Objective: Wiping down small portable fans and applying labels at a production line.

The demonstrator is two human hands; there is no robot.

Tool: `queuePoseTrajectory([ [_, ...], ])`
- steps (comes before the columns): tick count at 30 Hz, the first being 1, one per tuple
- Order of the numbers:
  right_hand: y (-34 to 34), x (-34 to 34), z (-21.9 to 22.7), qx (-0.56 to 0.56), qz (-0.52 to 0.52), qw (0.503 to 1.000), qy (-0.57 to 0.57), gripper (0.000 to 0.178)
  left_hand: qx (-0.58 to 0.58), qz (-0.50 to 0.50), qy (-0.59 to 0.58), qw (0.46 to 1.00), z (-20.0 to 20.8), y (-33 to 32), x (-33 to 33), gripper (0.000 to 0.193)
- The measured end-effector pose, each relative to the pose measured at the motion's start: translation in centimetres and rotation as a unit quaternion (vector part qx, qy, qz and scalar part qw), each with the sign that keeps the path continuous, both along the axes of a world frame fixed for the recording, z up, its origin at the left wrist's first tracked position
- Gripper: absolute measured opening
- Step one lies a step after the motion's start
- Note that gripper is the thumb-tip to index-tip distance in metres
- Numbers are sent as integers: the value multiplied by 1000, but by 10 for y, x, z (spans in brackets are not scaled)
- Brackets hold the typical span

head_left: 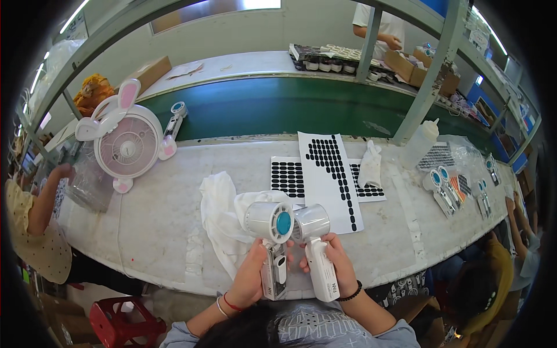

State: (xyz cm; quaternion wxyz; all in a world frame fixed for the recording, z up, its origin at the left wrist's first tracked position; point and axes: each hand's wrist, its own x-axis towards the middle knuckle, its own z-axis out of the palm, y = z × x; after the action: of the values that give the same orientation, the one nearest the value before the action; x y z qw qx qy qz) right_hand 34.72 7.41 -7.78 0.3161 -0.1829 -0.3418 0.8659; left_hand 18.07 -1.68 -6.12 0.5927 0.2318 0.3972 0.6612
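Observation:
My left hand (pixel 250 271) is closed round the handle of a white handheld fan (pixel 268 223), whose round head has a blue disc at its centre. My right hand (pixel 339 261) grips a second handheld fan (pixel 321 269), turned so its plain white handle and silver-banded head show. The two fan heads are side by side, close together, over the front of the table. Just beyond them lie white sheets of black oval stickers (pixel 331 168), one across another. A crumpled white cloth (pixel 223 214) is spread to the left of the fans.
A bunny-eared fan (pixel 129 145) stands at left. Behind the table runs a green conveyor belt (pixel 249 107) carrying one handheld fan (pixel 175 119). At right are a squeeze bottle (pixel 422 142) and more handheld fans (pixel 444 194). A metal post (pixel 432 75) rises there. People sit on both sides.

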Motion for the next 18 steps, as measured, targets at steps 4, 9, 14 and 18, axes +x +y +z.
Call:
queuePoseTrajectory([
  [4, 2, -2, 4, 13, -27, 999, -44, 24, 1, 17, 19, 1000, 7, 2, 2, 40],
  [9, 9, 1, -1, 0, -60, 998, -37, 23, -13, 63, 104, 993, -1, 7, -2, 34],
  [14, 15, 8, -1, 8, -49, 998, 30, 38, 17, 111, 268, 957, -6, 17, -4, 39],
  [18, 18, 7, -3, -35, -6, 997, 64, 61, 49, 83, 180, 979, -15, 18, -3, 47],
])
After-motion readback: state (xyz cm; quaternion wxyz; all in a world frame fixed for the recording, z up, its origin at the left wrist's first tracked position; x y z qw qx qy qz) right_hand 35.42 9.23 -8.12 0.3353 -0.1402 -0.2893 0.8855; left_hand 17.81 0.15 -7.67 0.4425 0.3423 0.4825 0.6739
